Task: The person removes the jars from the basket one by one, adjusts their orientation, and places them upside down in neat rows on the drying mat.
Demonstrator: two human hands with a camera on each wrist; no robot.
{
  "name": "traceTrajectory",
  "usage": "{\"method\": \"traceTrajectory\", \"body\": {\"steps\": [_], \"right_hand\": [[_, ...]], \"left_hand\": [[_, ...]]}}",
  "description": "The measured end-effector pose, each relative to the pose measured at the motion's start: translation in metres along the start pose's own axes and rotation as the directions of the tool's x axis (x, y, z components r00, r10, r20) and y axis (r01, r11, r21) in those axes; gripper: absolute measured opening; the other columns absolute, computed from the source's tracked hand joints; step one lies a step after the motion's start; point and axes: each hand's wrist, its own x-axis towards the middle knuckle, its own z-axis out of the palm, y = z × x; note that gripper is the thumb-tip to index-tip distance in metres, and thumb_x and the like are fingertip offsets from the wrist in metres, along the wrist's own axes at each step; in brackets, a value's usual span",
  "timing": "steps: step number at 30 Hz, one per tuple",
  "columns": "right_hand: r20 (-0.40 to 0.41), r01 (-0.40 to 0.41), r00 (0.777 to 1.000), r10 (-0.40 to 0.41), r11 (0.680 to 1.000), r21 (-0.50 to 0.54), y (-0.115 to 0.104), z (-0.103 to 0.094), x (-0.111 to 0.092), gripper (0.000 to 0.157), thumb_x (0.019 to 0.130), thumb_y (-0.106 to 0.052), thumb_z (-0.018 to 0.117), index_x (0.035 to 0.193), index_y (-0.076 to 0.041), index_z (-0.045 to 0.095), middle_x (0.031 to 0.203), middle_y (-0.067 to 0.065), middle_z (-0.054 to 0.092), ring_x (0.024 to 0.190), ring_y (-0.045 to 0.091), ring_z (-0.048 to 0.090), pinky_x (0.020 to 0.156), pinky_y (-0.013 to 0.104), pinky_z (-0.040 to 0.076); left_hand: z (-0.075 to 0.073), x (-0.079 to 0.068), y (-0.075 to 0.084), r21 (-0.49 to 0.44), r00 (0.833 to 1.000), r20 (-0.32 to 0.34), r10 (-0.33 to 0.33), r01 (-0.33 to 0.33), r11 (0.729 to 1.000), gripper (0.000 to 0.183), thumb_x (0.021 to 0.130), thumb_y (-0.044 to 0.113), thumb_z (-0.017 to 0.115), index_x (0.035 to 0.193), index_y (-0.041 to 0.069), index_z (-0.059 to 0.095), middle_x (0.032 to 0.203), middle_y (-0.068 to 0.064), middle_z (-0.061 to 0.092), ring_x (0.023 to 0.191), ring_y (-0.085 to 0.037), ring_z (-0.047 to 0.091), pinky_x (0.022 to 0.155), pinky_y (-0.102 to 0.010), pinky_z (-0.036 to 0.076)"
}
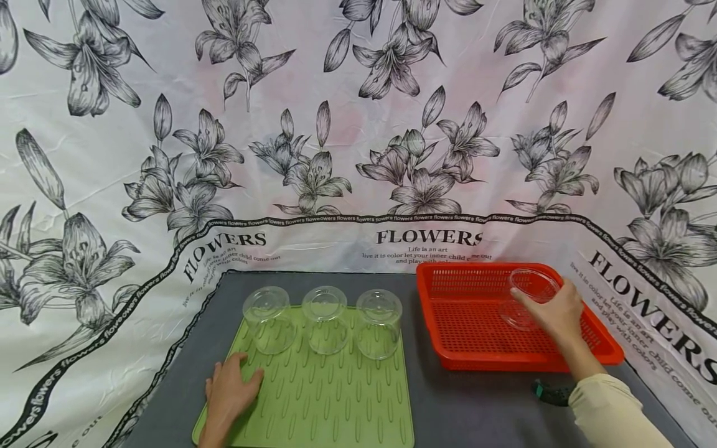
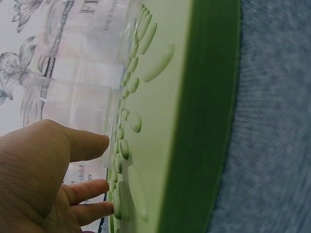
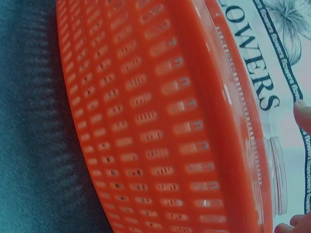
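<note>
Over the right part of the red plastic basket (image 1: 442, 362), my right hand (image 1: 556, 311) grips a clear plastic cup (image 1: 534, 286) between thumb and fingers. In the right wrist view only the cup's round edge (image 3: 278, 177) shows above the basket rim, with fingertips (image 3: 302, 116) beside it. My left hand (image 1: 231, 389) is over the left side of the green mat (image 1: 330, 410), fingers spread and holding nothing. Three clear cups stand in a row along the mat's far part: left (image 1: 270, 323), middle (image 1: 325, 323) and right (image 1: 379, 326).
A small dark object with a green end (image 1: 551, 393) lies in front of the basket, by the right sleeve (image 1: 610, 407). The mat and basket rest on a grey table (image 1: 448, 410). Behind hangs a white flower-printed cloth (image 1: 313, 242).
</note>
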Motion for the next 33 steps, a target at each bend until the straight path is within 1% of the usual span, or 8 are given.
{"method": "traceTrajectory", "body": {"steps": [5, 9, 13, 20, 25, 28, 33], "right_hand": [[0.027, -0.035, 0.999, 0.035, 0.999, 0.001, 0.004, -0.001, 0.006, 0.12, 0.087, -0.059, 0.07, 0.16, 0.005, -0.001, 0.161, 0.039, 0.011, 0.145, 0.059, 0.017, 0.115, 0.074, 0.025], [0.05, -0.041, 0.998, 0.04, 0.999, 0.019, 0.007, -0.001, 0.01, 0.121, 0.087, -0.058, 0.07, 0.16, 0.004, -0.004, 0.162, 0.038, 0.009, 0.146, 0.058, 0.018, 0.116, 0.073, 0.026], [0.093, -0.03, 0.995, 0.027, 0.999, 0.036, 0.013, 0.0, 0.015, 0.123, 0.088, -0.059, 0.069, 0.16, 0.005, -0.007, 0.163, 0.039, 0.006, 0.146, 0.059, 0.019, 0.114, 0.074, 0.027], [0.157, 0.01, 0.987, -0.025, 0.995, 0.099, 0.024, -0.002, 0.022, 0.122, 0.09, -0.054, 0.071, 0.158, 0.006, -0.01, 0.157, 0.043, 0.013, 0.138, 0.059, 0.027, 0.109, 0.074, 0.035], [0.206, -0.003, 0.978, -0.019, 0.994, 0.107, 0.026, -0.003, 0.026, 0.123, 0.091, -0.055, 0.069, 0.158, 0.004, -0.015, 0.158, 0.043, 0.009, 0.138, 0.06, 0.024, 0.108, 0.075, 0.035], [0.218, -0.011, 0.976, -0.013, 0.994, 0.11, 0.027, -0.003, 0.028, 0.123, 0.091, -0.056, 0.069, 0.158, 0.004, -0.015, 0.158, 0.043, 0.009, 0.139, 0.061, 0.024, 0.108, 0.075, 0.035], [0.22, 0.001, 0.975, -0.028, 0.993, 0.119, 0.03, -0.001, 0.03, 0.12, 0.092, -0.054, 0.069, 0.158, 0.006, -0.011, 0.157, 0.044, 0.013, 0.138, 0.06, 0.027, 0.109, 0.075, 0.034]], "left_hand": [[0.0, 0.0, 0.0, -0.001, 1.0, -0.005, 0.002, -0.002, 1.0, 0.064, 0.097, 0.032, 0.062, 0.146, -0.004, 0.043, 0.156, -0.032, 0.036, 0.147, -0.064, 0.008, 0.114, -0.081, 0.002], [0.0, 0.0, -0.001, -0.003, 1.0, -0.007, 0.002, -0.002, 1.0, 0.063, 0.097, 0.032, 0.062, 0.146, -0.004, 0.043, 0.156, -0.032, 0.036, 0.147, -0.064, 0.008, 0.114, -0.081, 0.003], [0.0, 0.0, -0.002, 0.003, 1.0, -0.019, 0.004, -0.004, 1.0, 0.062, 0.097, 0.032, 0.062, 0.145, -0.003, 0.044, 0.156, -0.032, 0.038, 0.147, -0.064, 0.009, 0.114, -0.081, 0.005], [-0.001, -0.001, 0.0, -0.003, 0.999, -0.033, 0.015, -0.016, 1.0, 0.06, 0.097, 0.03, 0.063, 0.144, -0.004, 0.045, 0.154, -0.033, 0.04, 0.146, -0.064, 0.012, 0.114, -0.081, 0.007], [-0.001, 0.0, 0.0, 0.001, 0.999, -0.039, 0.019, -0.019, 1.0, 0.06, 0.098, 0.029, 0.062, 0.145, -0.003, 0.045, 0.154, -0.033, 0.041, 0.146, -0.063, 0.013, 0.114, -0.08, 0.008], [-0.001, 0.0, -0.002, 0.0, 0.999, -0.046, 0.025, -0.025, 1.0, 0.058, 0.098, 0.028, 0.062, 0.145, -0.003, 0.046, 0.153, -0.033, 0.042, 0.146, -0.063, 0.013, 0.114, -0.081, 0.009], [0.001, 0.002, -0.005, 0.001, 0.998, -0.057, 0.025, -0.025, 1.0, 0.057, 0.097, 0.026, 0.062, 0.143, -0.003, 0.047, 0.152, -0.032, 0.044, 0.146, -0.063, 0.014, 0.114, -0.081, 0.009]]}}
